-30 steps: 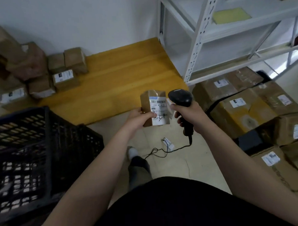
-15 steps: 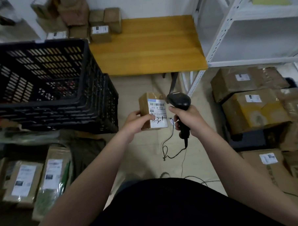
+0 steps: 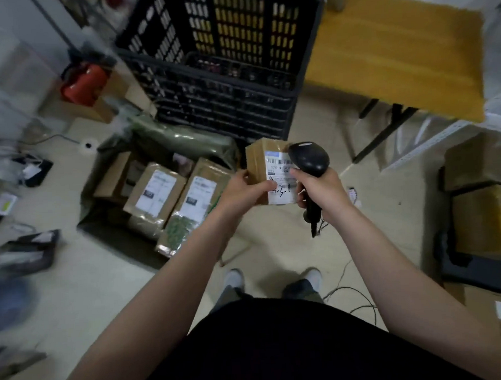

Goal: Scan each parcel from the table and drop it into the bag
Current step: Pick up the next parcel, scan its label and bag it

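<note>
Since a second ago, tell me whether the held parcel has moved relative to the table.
Yes. The parcel in the left hand was just off the wooden table; now it is left of it, near the black crate and the bag.

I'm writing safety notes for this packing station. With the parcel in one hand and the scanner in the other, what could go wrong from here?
1. The scanner cable trails on the floor beside the person's shoes; a step toward the bag could snag it.
2. The left hand grips the parcel only by one edge, so it might slip.
3. The bag already holds parcels, so the dropped one may land on its rim and slide out.
</note>
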